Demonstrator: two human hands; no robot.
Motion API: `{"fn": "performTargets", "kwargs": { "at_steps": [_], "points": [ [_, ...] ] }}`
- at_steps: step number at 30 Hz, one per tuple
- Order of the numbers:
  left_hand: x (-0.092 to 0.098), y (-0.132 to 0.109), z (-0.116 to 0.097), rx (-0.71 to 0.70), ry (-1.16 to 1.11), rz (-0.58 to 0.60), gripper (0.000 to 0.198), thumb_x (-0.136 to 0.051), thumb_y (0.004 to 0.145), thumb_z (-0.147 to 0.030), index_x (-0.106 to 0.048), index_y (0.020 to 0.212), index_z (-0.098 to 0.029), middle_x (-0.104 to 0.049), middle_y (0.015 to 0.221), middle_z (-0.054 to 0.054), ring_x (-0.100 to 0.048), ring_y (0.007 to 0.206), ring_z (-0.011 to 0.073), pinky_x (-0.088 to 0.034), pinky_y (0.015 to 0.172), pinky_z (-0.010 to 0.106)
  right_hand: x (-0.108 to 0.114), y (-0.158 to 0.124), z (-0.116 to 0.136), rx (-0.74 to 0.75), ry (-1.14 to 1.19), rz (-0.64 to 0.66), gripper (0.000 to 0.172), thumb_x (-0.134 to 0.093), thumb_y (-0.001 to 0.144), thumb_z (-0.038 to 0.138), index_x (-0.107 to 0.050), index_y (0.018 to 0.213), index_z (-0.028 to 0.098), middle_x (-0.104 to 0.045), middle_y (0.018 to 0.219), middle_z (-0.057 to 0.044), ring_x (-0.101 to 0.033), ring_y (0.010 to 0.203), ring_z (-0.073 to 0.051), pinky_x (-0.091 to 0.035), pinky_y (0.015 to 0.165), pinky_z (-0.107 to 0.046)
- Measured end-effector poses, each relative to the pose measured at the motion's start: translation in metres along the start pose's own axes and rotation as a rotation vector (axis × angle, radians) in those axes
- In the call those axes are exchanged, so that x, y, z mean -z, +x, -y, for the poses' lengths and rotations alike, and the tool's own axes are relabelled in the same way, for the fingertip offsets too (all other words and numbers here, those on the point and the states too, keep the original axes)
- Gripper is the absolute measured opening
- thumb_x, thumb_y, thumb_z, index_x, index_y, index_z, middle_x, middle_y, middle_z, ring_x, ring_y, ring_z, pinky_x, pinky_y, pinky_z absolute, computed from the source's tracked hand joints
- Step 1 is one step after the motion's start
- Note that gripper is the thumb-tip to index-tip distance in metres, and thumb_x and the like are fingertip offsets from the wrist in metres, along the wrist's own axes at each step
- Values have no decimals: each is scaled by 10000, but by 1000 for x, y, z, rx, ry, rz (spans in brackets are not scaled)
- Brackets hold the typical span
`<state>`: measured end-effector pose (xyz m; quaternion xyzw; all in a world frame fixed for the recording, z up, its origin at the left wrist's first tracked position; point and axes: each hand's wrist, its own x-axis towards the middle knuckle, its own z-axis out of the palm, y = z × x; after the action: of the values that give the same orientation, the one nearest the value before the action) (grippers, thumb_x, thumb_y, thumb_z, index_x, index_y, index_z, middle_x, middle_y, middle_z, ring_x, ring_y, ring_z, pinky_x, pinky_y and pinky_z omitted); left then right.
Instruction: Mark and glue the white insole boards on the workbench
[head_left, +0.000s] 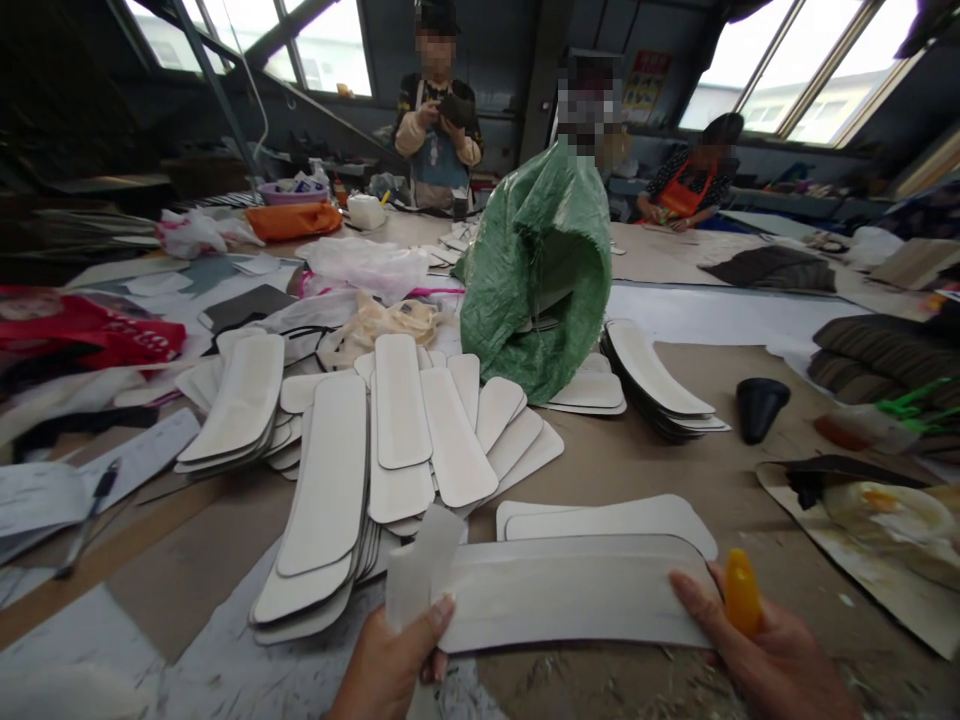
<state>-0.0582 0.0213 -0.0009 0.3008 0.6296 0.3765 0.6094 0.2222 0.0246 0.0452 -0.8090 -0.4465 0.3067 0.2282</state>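
A long pale panel (570, 592) with rounded corners is held level just above the table. Its left end is pinched between the thumb and fingers of my left hand (405, 640). A whitish strip (435, 550) also sticks up at that hand. My right hand (765, 640) is closed on the panel's other end. A yellow piece (741, 592), like a tool handle, stands up between this hand's thumb and fingers; its other end is hidden. Behind the held panel lie a couple of similar panels (607, 518). Stacked panels (326, 480) fan out to the left.
A green woven sack (540, 280) stands open behind the stacks. On the right are a black cone-shaped piece (761, 408) and a glue-smeared board (847, 570). A pen (90, 515) and papers (142, 450) lie left. Several people (439, 120) are across the table.
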Motion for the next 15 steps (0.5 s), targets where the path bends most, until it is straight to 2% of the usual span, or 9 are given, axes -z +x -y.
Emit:
{"fn": "performTargets", "kwargs": {
  "at_steps": [4,7,11,15],
  "points": [
    [-4,-3,0,-30,22,-72,463,-609,543,-558,-433,373,-165,-402,341,-12,-330,381,98,-226,435,233,-1,-4,7,21,-56,-66,433,-493,589,640,-509,404,248,-553,374,-30,-535,368,-198,-427,374,-287],
    [-6,-6,0,-49,39,-81,441,-600,563,-541,-442,388,-167,-407,349,-12,-330,390,104,-226,443,240,1,-6,8,-29,-53,-75,416,-495,576,638,-505,426,250,-588,434,-38,-574,447,-213,-447,424,-284],
    [-3,-6,1,-43,70,-59,431,-583,583,-549,-453,425,-169,-411,371,-18,-346,407,111,-245,454,242,4,-10,6,-69,4,-51,368,-527,598,590,-554,490,239,-577,448,-27,-566,495,-206,-449,481,-272],
    [2,-5,0,-26,35,15,454,-591,592,-567,-457,432,-163,-412,388,-20,-364,420,103,-262,460,229,6,-15,5,-119,193,9,358,-546,630,563,-580,579,210,-522,443,7,-476,420,-147,-386,404,-239]
  ]
}}
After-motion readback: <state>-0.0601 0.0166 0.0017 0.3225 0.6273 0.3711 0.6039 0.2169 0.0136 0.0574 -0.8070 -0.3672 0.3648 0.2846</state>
